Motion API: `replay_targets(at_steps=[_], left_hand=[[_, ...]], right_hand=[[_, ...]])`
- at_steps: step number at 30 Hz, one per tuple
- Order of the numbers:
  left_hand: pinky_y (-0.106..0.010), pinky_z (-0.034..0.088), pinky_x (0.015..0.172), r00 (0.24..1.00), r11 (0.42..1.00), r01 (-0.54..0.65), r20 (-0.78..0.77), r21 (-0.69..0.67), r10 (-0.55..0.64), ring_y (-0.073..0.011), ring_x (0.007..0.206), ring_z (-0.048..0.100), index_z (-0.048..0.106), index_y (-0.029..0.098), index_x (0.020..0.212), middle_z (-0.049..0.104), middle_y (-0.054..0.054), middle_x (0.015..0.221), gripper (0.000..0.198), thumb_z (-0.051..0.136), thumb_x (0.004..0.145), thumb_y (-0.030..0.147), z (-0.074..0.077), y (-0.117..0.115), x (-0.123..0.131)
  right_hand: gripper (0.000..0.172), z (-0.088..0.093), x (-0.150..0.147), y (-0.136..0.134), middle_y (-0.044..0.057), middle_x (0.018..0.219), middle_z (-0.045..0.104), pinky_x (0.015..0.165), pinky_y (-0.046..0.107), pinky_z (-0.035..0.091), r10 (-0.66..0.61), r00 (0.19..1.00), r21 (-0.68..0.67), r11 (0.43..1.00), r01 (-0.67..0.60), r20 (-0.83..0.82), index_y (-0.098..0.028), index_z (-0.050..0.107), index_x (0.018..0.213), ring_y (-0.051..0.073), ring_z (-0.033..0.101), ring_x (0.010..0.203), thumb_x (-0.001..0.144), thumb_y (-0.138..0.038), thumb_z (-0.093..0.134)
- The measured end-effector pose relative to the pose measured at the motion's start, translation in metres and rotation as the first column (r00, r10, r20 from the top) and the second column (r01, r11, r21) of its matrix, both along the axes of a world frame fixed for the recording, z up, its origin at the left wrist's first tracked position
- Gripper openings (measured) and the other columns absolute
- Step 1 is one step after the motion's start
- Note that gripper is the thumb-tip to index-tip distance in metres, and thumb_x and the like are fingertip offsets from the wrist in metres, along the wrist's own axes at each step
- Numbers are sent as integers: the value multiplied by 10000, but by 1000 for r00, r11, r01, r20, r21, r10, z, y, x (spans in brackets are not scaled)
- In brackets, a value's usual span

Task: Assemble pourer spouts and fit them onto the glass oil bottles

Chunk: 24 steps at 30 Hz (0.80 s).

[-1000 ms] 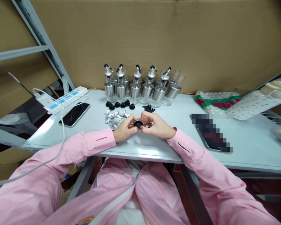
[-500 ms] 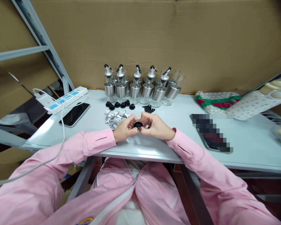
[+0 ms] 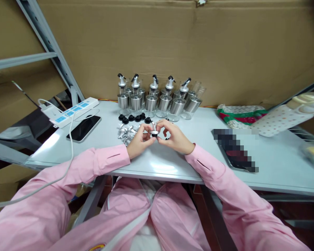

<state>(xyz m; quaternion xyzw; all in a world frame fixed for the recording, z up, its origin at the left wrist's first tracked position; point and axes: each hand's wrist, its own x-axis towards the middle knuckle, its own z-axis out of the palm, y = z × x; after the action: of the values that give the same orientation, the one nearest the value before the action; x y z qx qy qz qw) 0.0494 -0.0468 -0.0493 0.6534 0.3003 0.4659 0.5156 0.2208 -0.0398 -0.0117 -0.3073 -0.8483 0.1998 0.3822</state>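
My left hand [image 3: 137,141] and my right hand [image 3: 174,137] meet over the pale table [image 3: 277,164] and together pinch a small pourer cap [image 3: 154,131], silver on top with a black base. Its silver spout points up between my fingertips. Just left of my hands lies a heap of silver spouts [image 3: 125,131]. Behind them sits a row of black stoppers [image 3: 133,118]. Small black parts [image 3: 168,121] are partly hidden behind my right hand.
Several glass-and-steel dispenser bottles [image 3: 157,99] stand along the cardboard wall. A phone [image 3: 84,127] and a power strip [image 3: 70,111] with a white cable lie at the left. A blurred dark device [image 3: 235,150], a patterned cloth [image 3: 239,115] and a dotted board [image 3: 279,118] lie at the right.
The piece between my fingers has turned: earlier its black underside faced me, now its silver spout stands upward. Both hands rose slightly and moved a little away from me.
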Motion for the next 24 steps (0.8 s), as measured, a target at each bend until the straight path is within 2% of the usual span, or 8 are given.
replay_targets(at_steps=[3,6,9,12,15,18,21,24], left_hand=[[-190,397,660,1000,999,-18,6,29,18,-69,743,481,378,208,976,450,3,948,297,591,773,250,0,-1,1],[-213,437,696,1000,999,10,25,51,-11,-85,799,523,361,215,976,436,-13,1015,294,577,796,298,1,-3,2],[-219,460,624,997,998,55,48,36,-57,-44,645,530,325,225,993,415,-17,1048,324,543,820,390,1,-3,2],[-204,419,544,995,995,97,19,18,-97,-18,513,483,334,219,1067,455,3,928,365,480,845,468,0,-2,2],[-192,367,509,991,990,137,-5,-15,-137,-22,475,458,366,194,1094,482,24,793,424,461,839,520,0,-1,1],[-187,315,458,991,990,133,15,-40,-132,-4,409,387,378,180,1070,489,34,747,456,478,817,547,-1,-1,1],[-187,293,433,989,988,148,0,-53,-148,12,371,322,394,178,1051,467,48,728,430,491,816,526,-2,-3,1],[-183,323,459,982,982,183,-30,-39,-185,-6,432,399,441,176,988,451,43,740,375,540,795,482,-1,-3,0]], right_hand=[[170,0,0,1,36,858,553,575,227,414,-22,999,19,1000,23,-33,-183,498,803,124,503,725,683,-102,586],[180,0,1,0,11,779,584,593,239,433,-37,998,-44,998,34,-58,-176,530,851,104,526,634,698,-119,606],[221,4,2,-1,11,749,621,601,251,450,-14,1000,-59,998,13,-19,-174,558,926,108,557,611,714,-168,624],[167,16,8,1,85,969,646,617,267,468,4,1000,111,994,-2,-22,-176,589,893,143,593,740,730,-203,612],[68,27,20,15,83,940,656,659,293,472,-175,969,284,933,219,-173,-187,608,804,172,594,817,760,-195,556],[115,25,37,36,59,823,662,629,281,467,-403,859,169,867,469,-315,-178,618,745,162,595,730,779,-220,516],[136,12,51,54,60,749,676,613,269,454,-569,809,-10,819,574,-150,-144,649,729,146,579,622,750,-212,533],[132,-2,60,64,71,758,697,670,274,442,-634,760,-2,768,640,142,-131,686,725,160,592,646,708,-163,559]])
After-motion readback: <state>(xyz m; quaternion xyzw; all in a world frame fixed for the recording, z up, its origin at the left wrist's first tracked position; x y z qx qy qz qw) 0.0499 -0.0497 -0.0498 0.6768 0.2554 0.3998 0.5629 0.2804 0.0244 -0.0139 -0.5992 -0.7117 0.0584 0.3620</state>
